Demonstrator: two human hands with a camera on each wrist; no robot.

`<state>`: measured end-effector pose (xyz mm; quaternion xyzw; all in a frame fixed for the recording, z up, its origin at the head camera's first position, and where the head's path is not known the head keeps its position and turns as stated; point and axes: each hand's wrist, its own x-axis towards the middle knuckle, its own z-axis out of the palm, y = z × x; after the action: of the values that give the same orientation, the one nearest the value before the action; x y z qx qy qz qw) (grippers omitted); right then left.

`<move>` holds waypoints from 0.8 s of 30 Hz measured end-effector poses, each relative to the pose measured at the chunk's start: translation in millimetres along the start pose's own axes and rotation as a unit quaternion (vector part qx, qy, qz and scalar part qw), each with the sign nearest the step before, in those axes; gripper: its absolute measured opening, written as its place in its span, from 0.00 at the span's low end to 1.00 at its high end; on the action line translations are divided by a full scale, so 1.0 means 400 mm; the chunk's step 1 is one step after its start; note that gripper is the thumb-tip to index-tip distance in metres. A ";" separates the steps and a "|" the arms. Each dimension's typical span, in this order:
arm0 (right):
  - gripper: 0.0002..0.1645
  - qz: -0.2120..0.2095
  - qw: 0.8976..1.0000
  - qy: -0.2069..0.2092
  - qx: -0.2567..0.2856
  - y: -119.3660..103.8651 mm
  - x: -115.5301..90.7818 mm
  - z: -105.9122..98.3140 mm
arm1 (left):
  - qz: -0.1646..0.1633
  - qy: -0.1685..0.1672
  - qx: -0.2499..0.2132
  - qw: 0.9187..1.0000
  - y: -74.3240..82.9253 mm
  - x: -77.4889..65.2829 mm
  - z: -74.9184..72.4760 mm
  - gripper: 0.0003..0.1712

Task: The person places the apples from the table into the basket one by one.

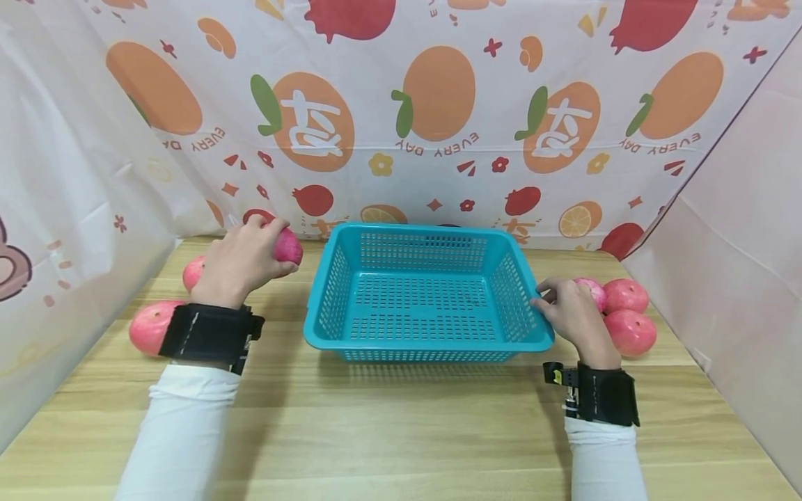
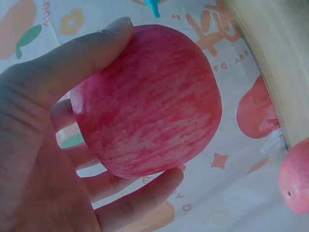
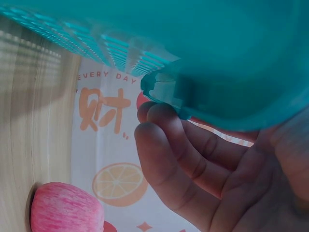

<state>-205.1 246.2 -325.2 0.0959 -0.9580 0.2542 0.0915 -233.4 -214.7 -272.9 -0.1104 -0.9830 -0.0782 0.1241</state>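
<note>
In the head view my left hand (image 1: 234, 263) is raised over the left side of the table, gripping a red apple (image 1: 289, 248). The left wrist view shows that streaked apple (image 2: 149, 101) between thumb and curled fingers. A teal perforated plastic basket (image 1: 426, 346) stands in the middle with nothing in it. My right hand (image 1: 573, 313) grips the basket's right rim, and in the right wrist view its fingers (image 3: 161, 150) curl under the rim. Beside that hand sits another streaked apple (image 3: 66, 209), partly hidden behind the hand in the head view.
Two smooth pink-red fruits (image 1: 630, 332) lie at the right of the wooden table (image 1: 426, 431). On the left are two more, one large fruit (image 1: 150, 328) by the wristband and one partly hidden fruit (image 1: 193, 271). A fruit-printed cloth (image 1: 376, 104) hangs behind.
</note>
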 end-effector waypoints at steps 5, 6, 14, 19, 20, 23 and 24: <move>0.17 0.002 1.000 -0.003 0.001 0.000 -0.001 -0.001 | 0.010 0.012 0.010 1.000 0.013 0.009 -0.008 0.41; 0.17 0.003 1.000 -0.004 0.001 0.000 -0.001 -0.001 | 0.012 0.013 0.012 1.000 0.017 0.011 -0.010 0.41; 0.17 0.004 1.000 -0.006 0.002 -0.002 0.000 -0.003 | 0.020 0.025 0.012 0.999 0.038 0.019 -0.013 0.42; 0.17 0.004 1.000 -0.008 -0.002 -0.003 0.000 -0.004 | 0.026 0.034 0.011 0.999 0.047 0.025 -0.017 0.42; 0.17 0.005 1.000 -0.009 -0.002 -0.003 0.000 -0.004 | 0.028 0.036 0.010 0.999 0.050 0.027 -0.018 0.42; 0.18 0.007 1.000 -0.012 0.000 -0.003 0.000 -0.003 | 0.032 0.037 0.005 0.999 0.059 0.031 -0.023 0.42; 0.18 0.008 1.000 -0.012 0.000 -0.003 0.000 -0.003 | 0.033 0.038 0.003 0.999 0.062 0.033 -0.025 0.42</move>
<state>-204.6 245.7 -323.6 0.0917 -0.9597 0.2538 0.0779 -237.7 -190.0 -256.9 -0.1398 -0.9736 -0.0749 0.1642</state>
